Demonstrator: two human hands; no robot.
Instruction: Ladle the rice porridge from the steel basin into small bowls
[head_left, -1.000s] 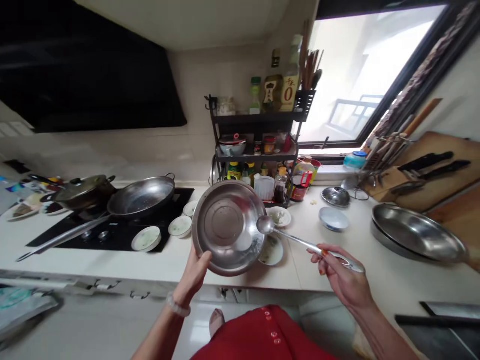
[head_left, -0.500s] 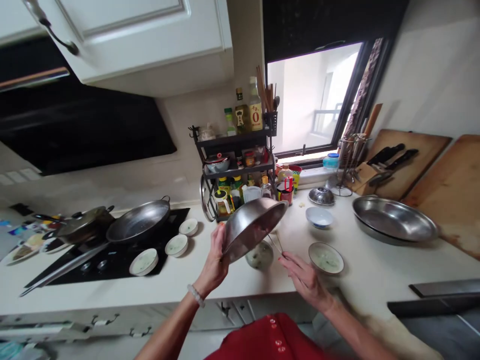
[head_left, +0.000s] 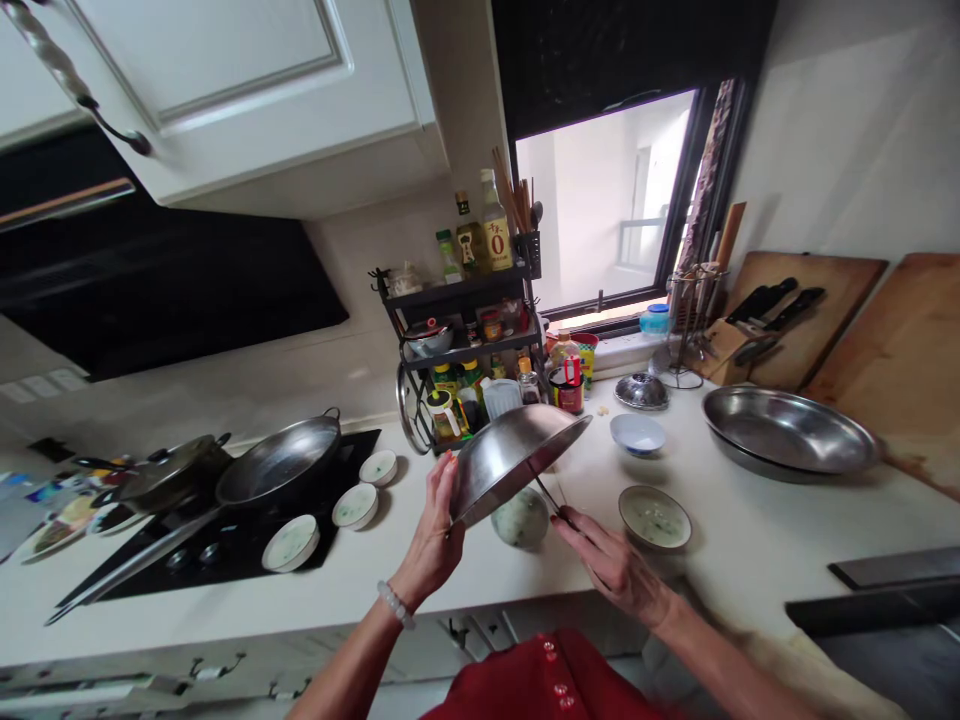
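My left hand [head_left: 435,515] is closed on the rim of a steel basin [head_left: 517,445], which is held steeply tilted above the counter. My right hand [head_left: 611,565] grips the thin handle of a metal utensil [head_left: 550,492]; its far end reaches into the basin, so its head is hidden. Right below the basin stands a bowl [head_left: 521,522] with pale, green-flecked food, partly covered from sight. To the right of my right hand is another filled bowl [head_left: 655,517]. More bowls of the same food, a near one [head_left: 291,543], a middle one [head_left: 355,507] and a far one [head_left: 379,467], stand to the left.
A wok [head_left: 281,465] and a lidded pot [head_left: 169,472] sit on the black cooktop [head_left: 161,560]. Behind the basin is a spice rack [head_left: 465,350]. Rightward are a blue-white bowl [head_left: 637,434], a wide steel pan [head_left: 787,430], a knife block [head_left: 731,350] and the sink [head_left: 885,630].
The basin has tipped further, and its right edge has shifted slightly right. The bowl below looks fuller and paler. Both hands keep their holds; the view has turned a little.
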